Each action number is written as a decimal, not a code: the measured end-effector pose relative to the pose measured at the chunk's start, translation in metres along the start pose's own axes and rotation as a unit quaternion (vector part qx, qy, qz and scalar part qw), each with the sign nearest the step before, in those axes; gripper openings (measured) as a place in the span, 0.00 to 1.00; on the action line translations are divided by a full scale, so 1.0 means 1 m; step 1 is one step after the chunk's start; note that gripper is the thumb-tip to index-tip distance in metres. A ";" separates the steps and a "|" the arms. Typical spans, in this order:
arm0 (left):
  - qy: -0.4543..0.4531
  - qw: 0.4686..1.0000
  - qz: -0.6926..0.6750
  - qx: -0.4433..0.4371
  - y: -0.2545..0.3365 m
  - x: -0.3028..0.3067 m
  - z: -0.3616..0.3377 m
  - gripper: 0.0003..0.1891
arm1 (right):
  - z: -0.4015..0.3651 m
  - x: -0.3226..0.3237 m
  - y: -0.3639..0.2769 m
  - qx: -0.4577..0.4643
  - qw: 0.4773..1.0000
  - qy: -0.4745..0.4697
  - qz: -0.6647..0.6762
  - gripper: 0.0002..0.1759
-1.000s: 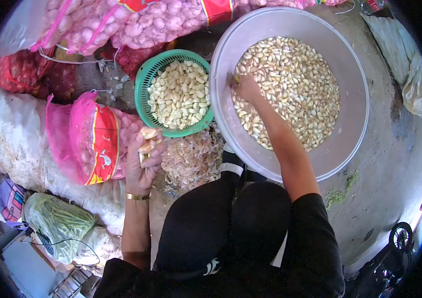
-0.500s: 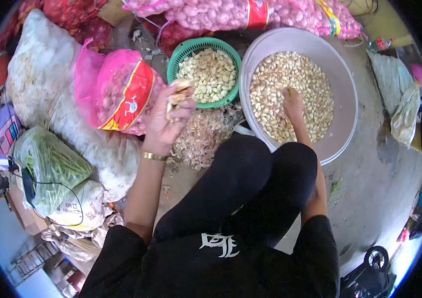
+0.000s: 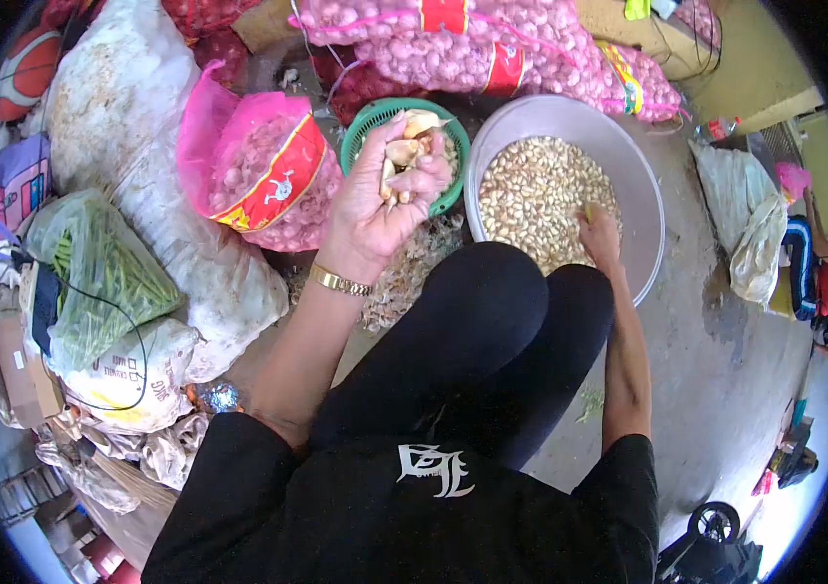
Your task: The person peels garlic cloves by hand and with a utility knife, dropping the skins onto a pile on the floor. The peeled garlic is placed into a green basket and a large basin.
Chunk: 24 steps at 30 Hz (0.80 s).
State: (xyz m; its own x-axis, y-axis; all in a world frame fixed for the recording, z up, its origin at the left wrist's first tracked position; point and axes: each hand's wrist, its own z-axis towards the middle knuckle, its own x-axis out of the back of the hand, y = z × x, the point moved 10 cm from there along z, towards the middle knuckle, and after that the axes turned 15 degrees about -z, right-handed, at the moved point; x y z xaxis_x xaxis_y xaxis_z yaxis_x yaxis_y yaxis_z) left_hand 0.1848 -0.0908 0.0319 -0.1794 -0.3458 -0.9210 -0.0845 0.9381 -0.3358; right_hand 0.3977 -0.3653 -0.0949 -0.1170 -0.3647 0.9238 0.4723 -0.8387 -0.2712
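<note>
A bare concrete floor (image 3: 725, 350) is seen from above, crowded along its far edge with pink mesh sacks of garlic bulbs (image 3: 492, 39). In front of the sacks a green plastic basket (image 3: 360, 131) and a large pale basin (image 3: 643, 195) are set just beside each other, the basket to the left. A heap of papery garlic skins (image 3: 419, 258) lies on the floor near the basket, by the person's black-clad knees (image 3: 492, 311).

The left hand (image 3: 375, 209) is held raised and palm-up over the near rim of the basket, so that much of the basket is hidden behind it. Its fingers are curled into a cup around a handful of cloves (image 3: 409, 146), whose pointed ends are mostly turned up and away from the wrist.

The right hand (image 3: 601, 234) is lowered into the near right part of the basin, with its fingertips buried among the loose unpeeled cloves (image 3: 531, 195). How far it is closed, and whether anything is gripped, cannot be told. The basin's cloves lie directly under the right hand and well to the right of the left one.
</note>
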 end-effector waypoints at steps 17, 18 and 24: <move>-0.148 0.978 0.132 -0.059 -0.018 -0.125 -0.089 0.15 | 0.062 0.117 -0.113 0.117 0.990 0.002 0.075 0.13; -0.149 0.977 0.143 -0.062 -0.012 -0.121 -0.087 0.14 | 0.060 0.132 -0.136 0.123 0.983 0.007 0.136 0.13; -0.086 0.971 0.189 -0.117 0.031 -0.063 -0.079 0.13 | -0.003 0.157 -0.276 0.056 0.917 -0.207 0.335 0.13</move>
State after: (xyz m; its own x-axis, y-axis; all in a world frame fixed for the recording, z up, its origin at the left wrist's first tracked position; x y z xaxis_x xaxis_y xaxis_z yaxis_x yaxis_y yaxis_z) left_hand 0.1157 -0.0410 0.0949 -0.0763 0.0505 -0.9958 -0.2686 0.9608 0.0693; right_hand 0.2468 -0.1925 0.1243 0.5636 -0.5794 0.5888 0.4057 -0.4267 -0.8083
